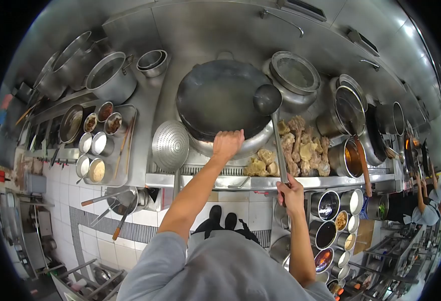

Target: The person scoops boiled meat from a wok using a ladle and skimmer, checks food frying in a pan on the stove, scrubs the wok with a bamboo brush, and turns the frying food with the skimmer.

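While left hand (pixel 229 143) curls fingers over large round black metal wok (pixel 190 93) just beyond them, right hand (pixel 291 193) clasps long grey metal ladle (pixel 279 145), bowl beyond fingers.

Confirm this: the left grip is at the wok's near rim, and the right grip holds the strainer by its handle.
Wrong tool: the head view shows the right grip holding the ladle by its handle, not the strainer. The left grip is at the near rim of the wok, as stated.
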Motion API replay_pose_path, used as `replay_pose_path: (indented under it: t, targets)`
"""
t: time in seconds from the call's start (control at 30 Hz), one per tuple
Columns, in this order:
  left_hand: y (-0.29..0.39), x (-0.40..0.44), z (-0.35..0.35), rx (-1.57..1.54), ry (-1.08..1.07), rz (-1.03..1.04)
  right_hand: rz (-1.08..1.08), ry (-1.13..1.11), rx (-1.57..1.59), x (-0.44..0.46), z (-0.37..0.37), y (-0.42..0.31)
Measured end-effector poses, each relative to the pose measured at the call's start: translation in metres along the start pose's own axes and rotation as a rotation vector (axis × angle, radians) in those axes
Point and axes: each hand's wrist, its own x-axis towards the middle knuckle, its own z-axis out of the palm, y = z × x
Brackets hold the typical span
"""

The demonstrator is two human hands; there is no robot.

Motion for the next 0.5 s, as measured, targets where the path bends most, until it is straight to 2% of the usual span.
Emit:
replay_pose_path:
  t: [0.07, 0.27, 0.5]
  targets:
    - [-0.002, 0.004, 0.000, -0.007, 0.083, 0.075, 0.035, 0.031, 0.040, -0.001, -0.001, -0.002]
    - [-0.002, 0.015, -0.010, 0.000, 0.032, 0.062, 0.019, 0.018, 0.062, 0.002, -0.010, -0.008]
    - [0.000, 0.038, -0.025, 0.012, 0.101, 0.093, -0.009, 0.011, 0.134, -0.006, -0.007, -0.023]
